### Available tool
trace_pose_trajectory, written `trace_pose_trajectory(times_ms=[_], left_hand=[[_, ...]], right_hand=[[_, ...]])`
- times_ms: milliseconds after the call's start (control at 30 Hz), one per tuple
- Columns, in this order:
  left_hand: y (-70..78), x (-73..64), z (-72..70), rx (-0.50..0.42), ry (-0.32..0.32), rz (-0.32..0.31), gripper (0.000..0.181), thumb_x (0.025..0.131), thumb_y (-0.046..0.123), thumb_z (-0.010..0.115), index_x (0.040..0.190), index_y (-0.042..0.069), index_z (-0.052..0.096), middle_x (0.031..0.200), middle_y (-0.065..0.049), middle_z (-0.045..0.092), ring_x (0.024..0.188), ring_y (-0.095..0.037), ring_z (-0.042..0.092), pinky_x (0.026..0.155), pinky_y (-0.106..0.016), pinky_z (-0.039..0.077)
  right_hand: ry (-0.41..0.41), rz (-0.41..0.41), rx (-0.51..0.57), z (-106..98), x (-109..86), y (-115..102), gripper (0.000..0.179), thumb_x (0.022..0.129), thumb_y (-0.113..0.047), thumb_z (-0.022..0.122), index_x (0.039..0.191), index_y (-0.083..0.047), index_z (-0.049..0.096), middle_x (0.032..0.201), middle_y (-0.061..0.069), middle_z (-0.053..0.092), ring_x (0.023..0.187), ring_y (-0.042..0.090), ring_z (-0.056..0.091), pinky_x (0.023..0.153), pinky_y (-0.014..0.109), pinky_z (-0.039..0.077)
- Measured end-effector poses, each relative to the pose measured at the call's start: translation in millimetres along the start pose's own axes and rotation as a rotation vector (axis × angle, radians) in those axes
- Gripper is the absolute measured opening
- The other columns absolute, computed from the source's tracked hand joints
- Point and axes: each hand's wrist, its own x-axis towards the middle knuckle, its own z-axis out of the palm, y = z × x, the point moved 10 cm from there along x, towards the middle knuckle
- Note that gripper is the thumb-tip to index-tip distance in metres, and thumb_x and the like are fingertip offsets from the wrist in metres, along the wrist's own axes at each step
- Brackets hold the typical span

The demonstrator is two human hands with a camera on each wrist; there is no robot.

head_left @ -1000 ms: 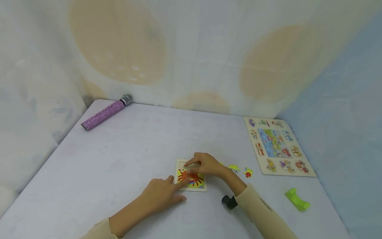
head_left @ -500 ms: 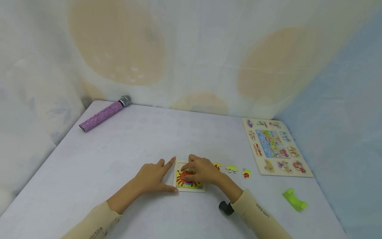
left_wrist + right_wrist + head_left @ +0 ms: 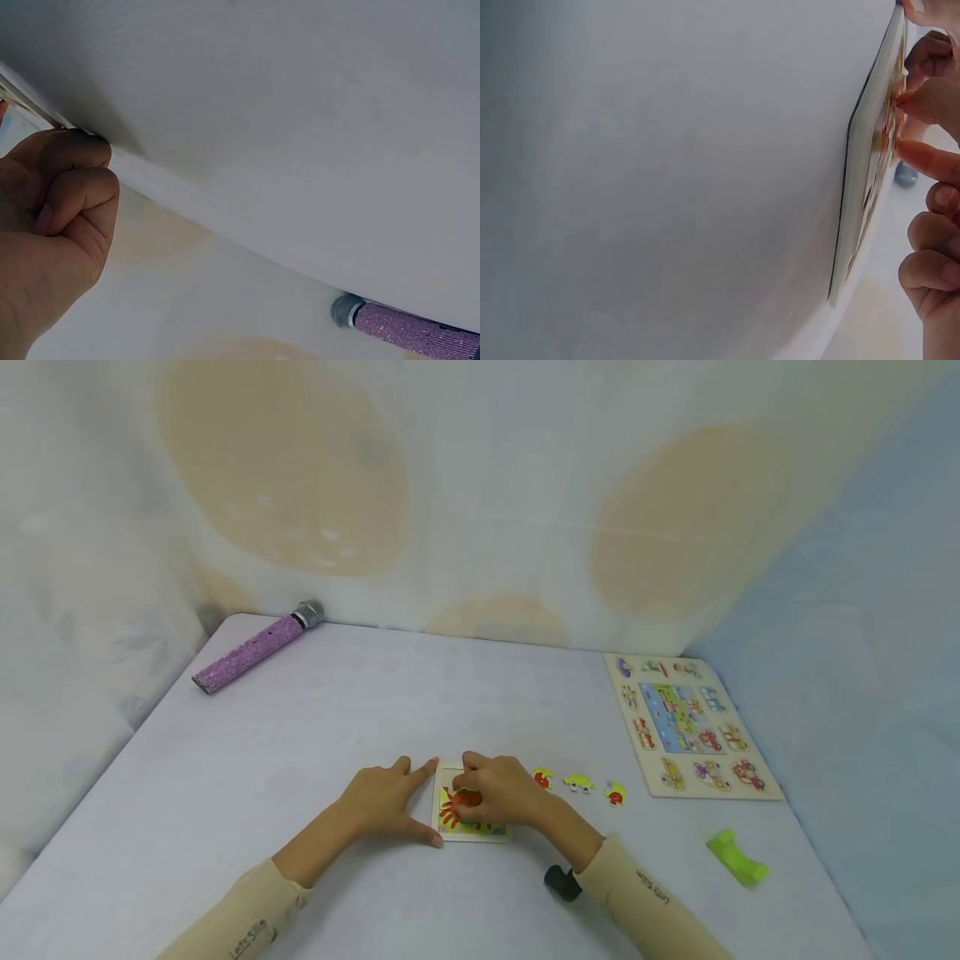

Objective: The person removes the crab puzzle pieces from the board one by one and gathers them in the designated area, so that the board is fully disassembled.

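Note:
A small square puzzle board (image 3: 474,838) with a red crab picture on yellow lies at the near middle of the table. My left hand (image 3: 381,800) spreads its index finger and thumb along the board's left edge, tips at the two corners; in the left wrist view its other fingers are curled under. Over the right part of the picture, my right hand (image 3: 502,789) pinches a red puzzle piece (image 3: 467,797) between thumb and index finger, low at the board. The right wrist view shows those fingertips on the picture. This hand hides the crab's right side.
Right of the board lie loose puzzle pieces: one red and yellow (image 3: 542,777), one with eyes (image 3: 579,783), another (image 3: 615,793). Farther right are a large picture puzzle (image 3: 660,783) and a green curved block (image 3: 737,857). A black object (image 3: 562,882) lies by the right sleeve; a purple microphone (image 3: 247,655), far left.
My left hand has drawn back from over the picture and spread to the board's left edge. My right fingers have come down from the top of the board to the crab and closed together.

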Motion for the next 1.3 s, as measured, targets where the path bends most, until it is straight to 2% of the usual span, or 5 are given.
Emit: trace_pose_trajectory(times_ms=[233,400,600,900,1300], left_hand=[[-0.3,-1.8,-0.6,0.013,0.005,-0.002,0.114,0.06,0.08,0.074,0.152,0.02,0.042,0.101,-0.01,0.055,0.059,-0.019,0.046,0.057,-0.033,0.042],[0.9,-1.4,-0.6,0.011,0.012,-0.007,0.113,0.06,0.079,0.075,0.151,0.02,0.044,0.103,-0.012,0.056,0.06,-0.019,0.045,0.057,-0.034,0.041],[-0.2,-1.1,1.9,0.017,0.017,-0.005,0.113,0.06,0.08,0.074,0.151,0.02,0.044,0.102,-0.01,0.055,0.059,-0.019,0.045,0.057,-0.033,0.039],[-1.0,-0.7,2.6,0.006,0.022,-0.011,0.111,0.061,0.078,0.075,0.151,0.021,0.044,0.102,-0.01,0.055,0.058,-0.019,0.044,0.057,-0.032,0.038],[0.4,-1.1,2.0,0.014,0.022,-0.016,0.111,0.061,0.078,0.075,0.151,0.021,0.044,0.1,-0.009,0.054,0.057,-0.019,0.044,0.056,-0.031,0.037]], right_hand=[[0.077,0.056,0.02,-16,-11.7,14,0.033,0.081,-0.037,0.079,0.105,-0.013,0.079,0.081,-0.004,0.045,0.057,0.002,0.031,0.052,0.015,0.025],[0.145,0.085,0.029,-31,-37.2,26,0.031,0.076,-0.036,0.084,0.099,-0.016,0.08,0.084,-0.006,0.039,0.061,0.002,0.033,0.054,0.016,0.027],[0.207,0.13,0.012,-34,-71.1,43,0.027,0.073,-0.032,0.085,0.094,-0.016,0.081,0.086,-0.005,0.036,0.066,0.002,0.037,0.055,0.015,0.03],[0.174,0.24,-0.032,-29,-104.6,64,0.023,0.073,-0.036,0.085,0.089,-0.02,0.08,0.086,-0.006,0.034,0.063,0.003,0.035,0.054,0.017,0.025],[0.151,0.288,-0.004,-27,-115.4,74,0.029,0.074,-0.039,0.086,0.096,-0.021,0.08,0.087,-0.007,0.037,0.068,0.003,0.038,0.056,0.016,0.032]])
